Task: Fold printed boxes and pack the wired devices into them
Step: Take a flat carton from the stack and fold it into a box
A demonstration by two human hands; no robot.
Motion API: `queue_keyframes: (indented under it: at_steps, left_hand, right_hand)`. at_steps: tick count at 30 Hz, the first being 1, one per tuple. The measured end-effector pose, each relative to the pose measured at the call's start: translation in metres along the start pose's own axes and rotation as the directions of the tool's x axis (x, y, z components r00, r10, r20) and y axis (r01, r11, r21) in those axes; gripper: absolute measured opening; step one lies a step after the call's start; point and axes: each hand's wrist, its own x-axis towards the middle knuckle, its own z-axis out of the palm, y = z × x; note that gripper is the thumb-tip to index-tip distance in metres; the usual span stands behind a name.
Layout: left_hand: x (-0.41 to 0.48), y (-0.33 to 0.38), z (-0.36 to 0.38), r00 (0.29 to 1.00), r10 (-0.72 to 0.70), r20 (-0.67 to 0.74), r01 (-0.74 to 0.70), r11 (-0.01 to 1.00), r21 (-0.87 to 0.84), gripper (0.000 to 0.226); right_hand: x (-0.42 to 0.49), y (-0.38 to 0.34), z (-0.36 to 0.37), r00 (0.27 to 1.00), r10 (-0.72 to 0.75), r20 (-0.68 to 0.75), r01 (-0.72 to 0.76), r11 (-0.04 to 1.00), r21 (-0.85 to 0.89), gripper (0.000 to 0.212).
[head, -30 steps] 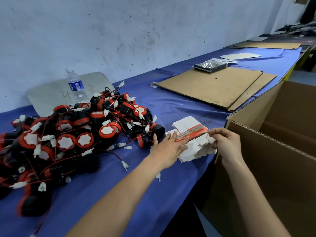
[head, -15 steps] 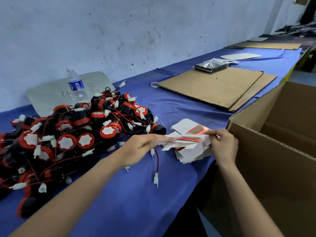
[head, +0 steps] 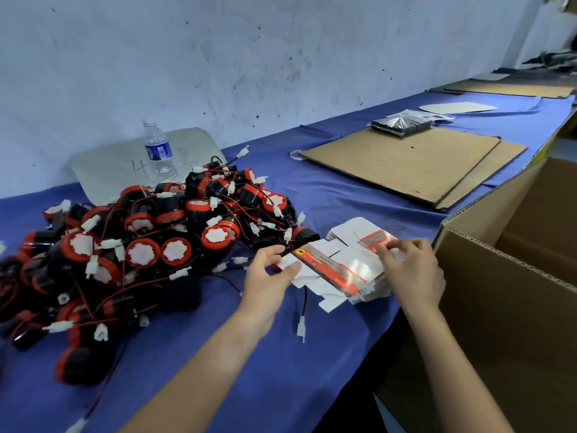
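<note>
A flat printed box blank [head: 331, 270], white with a red and silver band, is held above the stack of blanks [head: 359, 232] near the table's front edge. My left hand [head: 268, 276] pinches its left end between thumb and fingers. My right hand [head: 412, 270] grips its right end, fingers curled over the top. A big heap of black and red wired devices [head: 156, 232] with white connectors lies on the blue cloth to the left. One wire with a white plug [head: 301, 326] hangs down below the blank.
A large open cardboard carton [head: 512, 276] stands at the right, against the table's edge. Flat cardboard sheets [head: 406, 164] lie further back, with a black packet [head: 399, 123] beyond them. A water bottle [head: 157, 151] stands by the wall behind the heap.
Both hands have lifted one blank off the stack; it now tilts with its printed band facing up. My left hand moved from lying flat on the stack to pinching the blank's left end.
</note>
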Motion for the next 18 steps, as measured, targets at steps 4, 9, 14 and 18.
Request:
queue_keyframes:
  at_steps: [4, 9, 14, 18]
  left_hand:
    - [-0.002, -0.004, 0.015, 0.998, 0.008, 0.059, -0.016, 0.991, 0.135, 0.033]
    - [-0.007, 0.023, 0.001, 0.977, 0.129, 0.168, -0.172, 0.946, 0.274, 0.04]
    - [-0.002, 0.053, -0.027, 0.977, 0.096, 0.19, -0.16, 0.922, 0.354, 0.038]
    - [0.005, 0.058, -0.023, 0.965, -0.055, 0.256, -0.054, 0.916, 0.398, 0.043]
  right_hand:
    - [-0.006, 0.003, -0.006, 0.991, -0.051, 0.125, 0.064, 0.993, -0.099, 0.044]
    - [-0.008, 0.006, -0.005, 0.998, -0.025, 0.066, 0.03, 0.996, -0.08, 0.033]
    - [-0.012, 0.008, 0.002, 0.999, -0.04, 0.007, 0.04, 0.997, -0.066, 0.027]
    - [-0.004, -0.002, 0.006, 0.998, -0.067, -0.011, 0.065, 0.99, -0.126, 0.028]
